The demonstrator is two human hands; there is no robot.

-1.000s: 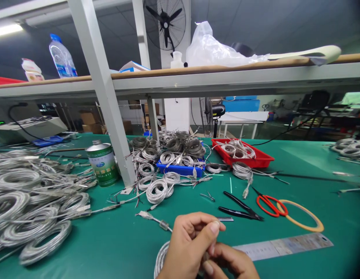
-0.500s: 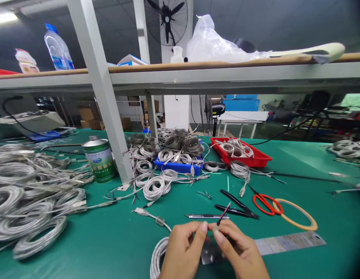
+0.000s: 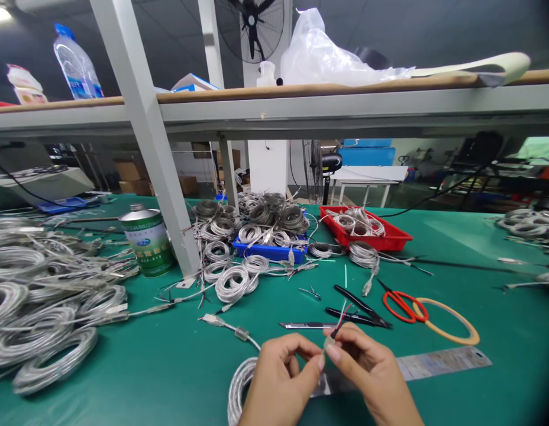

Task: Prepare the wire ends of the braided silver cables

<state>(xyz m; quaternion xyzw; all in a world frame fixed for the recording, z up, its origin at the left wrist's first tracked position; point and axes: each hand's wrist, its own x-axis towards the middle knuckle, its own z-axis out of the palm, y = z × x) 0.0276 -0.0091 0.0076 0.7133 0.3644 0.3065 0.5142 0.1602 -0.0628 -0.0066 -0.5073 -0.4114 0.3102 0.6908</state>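
Observation:
My right hand [image 3: 374, 370] pinches the end of a clear-sheathed cable [image 3: 329, 341] between thumb and fingers. Thin red and white wires [image 3: 341, 316] poke up and spread from its dark tip. Close beside it, my left hand [image 3: 286, 373] is closed in a pinch at the lower part of the same cable end; the fingers hide most of it. A coil of silvery cable [image 3: 239, 387] lies by my left wrist, with a USB plug [image 3: 212, 320] and a ferrite bead [image 3: 241, 333] on its lead. Under the hands lies a steel ruler [image 3: 443, 364], partly covered.
Beyond my hands lie a utility knife [image 3: 305, 325], black nippers [image 3: 363, 306], red-handled scissors [image 3: 405, 306] and a tape ring [image 3: 452, 322]. Coils fill a blue tray [image 3: 270, 252] and a red tray [image 3: 399, 238]. A green can [image 3: 148, 242] stands beside a shelf post [image 3: 145, 130]; coils heap at left.
My left hand's fingertips have dropped slightly, down the cable. The wires at the tip are now fanned apart, with a white one showing beside the red. The view has shifted slightly.

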